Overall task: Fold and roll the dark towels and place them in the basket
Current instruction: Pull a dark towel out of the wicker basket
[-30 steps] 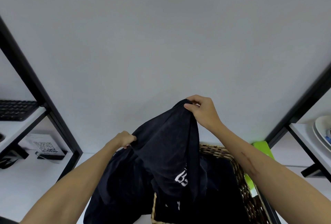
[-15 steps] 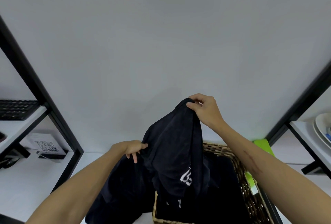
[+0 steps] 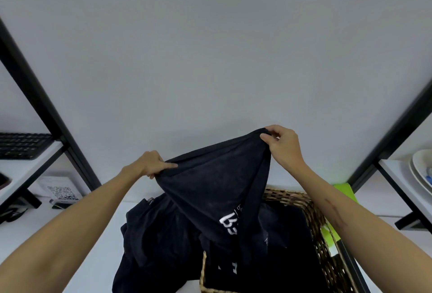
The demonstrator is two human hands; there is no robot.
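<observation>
A dark towel with white lettering (image 3: 217,185) hangs in the air between both hands. My left hand (image 3: 149,165) pinches its left upper edge. My right hand (image 3: 281,144) pinches the right upper corner, held higher. The towel's lower part drapes down over a woven wicker basket (image 3: 315,217) at the lower right. More dark fabric (image 3: 289,255) fills the basket, and another dark towel (image 3: 152,234) lies heaped on the white table to its left.
Black shelf frames rise at the left (image 3: 39,103) and the right (image 3: 397,129). A keyboard (image 3: 21,145) sits on the left shelf, a QR-code card (image 3: 62,193) below it. White plates (image 3: 420,171) rest on the right shelf. A green object (image 3: 343,191) lies behind the basket.
My left hand has risen and taken hold of the towel's upper edge. The two hands have drawn apart, so the towel is spread wider between them.
</observation>
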